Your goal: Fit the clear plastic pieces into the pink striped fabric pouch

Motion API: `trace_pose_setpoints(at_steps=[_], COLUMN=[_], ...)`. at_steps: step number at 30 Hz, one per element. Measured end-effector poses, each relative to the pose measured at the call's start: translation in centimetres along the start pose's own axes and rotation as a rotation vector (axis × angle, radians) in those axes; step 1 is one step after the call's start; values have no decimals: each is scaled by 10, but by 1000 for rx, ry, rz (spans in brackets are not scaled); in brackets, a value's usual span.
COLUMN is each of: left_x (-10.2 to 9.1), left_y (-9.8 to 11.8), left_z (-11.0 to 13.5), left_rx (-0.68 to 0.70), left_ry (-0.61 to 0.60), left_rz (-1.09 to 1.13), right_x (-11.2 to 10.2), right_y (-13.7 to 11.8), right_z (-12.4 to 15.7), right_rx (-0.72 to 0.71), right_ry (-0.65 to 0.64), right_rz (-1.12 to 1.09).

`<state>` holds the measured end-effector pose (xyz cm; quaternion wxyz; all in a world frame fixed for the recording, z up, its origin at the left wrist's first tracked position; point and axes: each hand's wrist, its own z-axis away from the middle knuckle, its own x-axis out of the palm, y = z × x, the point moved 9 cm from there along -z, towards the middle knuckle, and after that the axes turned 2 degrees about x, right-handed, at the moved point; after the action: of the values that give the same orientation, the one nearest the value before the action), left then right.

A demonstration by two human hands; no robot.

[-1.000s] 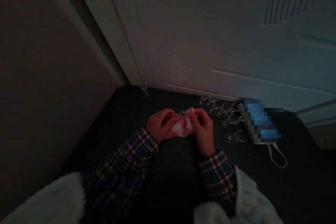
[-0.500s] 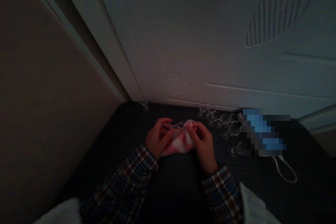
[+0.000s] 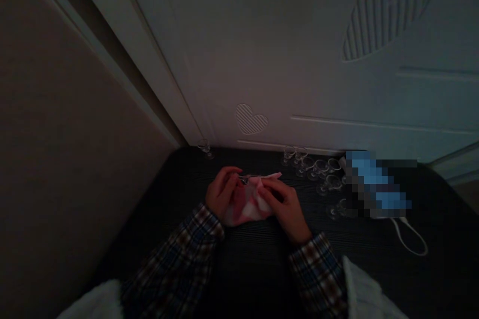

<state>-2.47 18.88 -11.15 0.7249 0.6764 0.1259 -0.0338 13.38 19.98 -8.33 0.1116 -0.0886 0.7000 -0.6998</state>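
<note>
My left hand (image 3: 220,192) is closed around a small clear stemmed glass (image 3: 244,178), partly hidden by my fingers and by a cloth. That pink-and-white checked cloth (image 3: 250,209) hangs bunched below and against the glass. With thumb and fingertips, my right hand (image 3: 287,205) pinches a fold of the cloth at the glass's right side. Both hands are just above a dark tabletop (image 3: 254,264). The dim light hides the finer detail of the glass.
Several small stemmed glasses (image 3: 307,165) are grouped right of my hands. One more glass (image 3: 204,148) stands at the back left. A pixelated blue object (image 3: 374,179) with a white strap (image 3: 413,250) lies on the right. A white heart-patterned panel (image 3: 273,70) rises behind the table.
My right fingers have shifted slightly left along the glass, and a cloth corner now sticks out to the right above them. More of the glass is covered. The view has moved slightly.
</note>
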Motion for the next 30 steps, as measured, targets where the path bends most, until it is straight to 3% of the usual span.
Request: trace_pose_setpoints(at_steps=[21, 26, 30], left_x=[6, 17, 16], left_y=[20, 21, 20], left_z=[6, 7, 5], left_rx=[141, 105, 70], left_ry=[-65, -175, -144], left_rz=[-12, 57, 181], right_x=[8, 9, 7], right_y=[7, 4, 8], right_z=[3, 2, 2], right_rx=[75, 109, 172], right_ry=[-100, -116, -98], right_rz=[-51, -152, -254])
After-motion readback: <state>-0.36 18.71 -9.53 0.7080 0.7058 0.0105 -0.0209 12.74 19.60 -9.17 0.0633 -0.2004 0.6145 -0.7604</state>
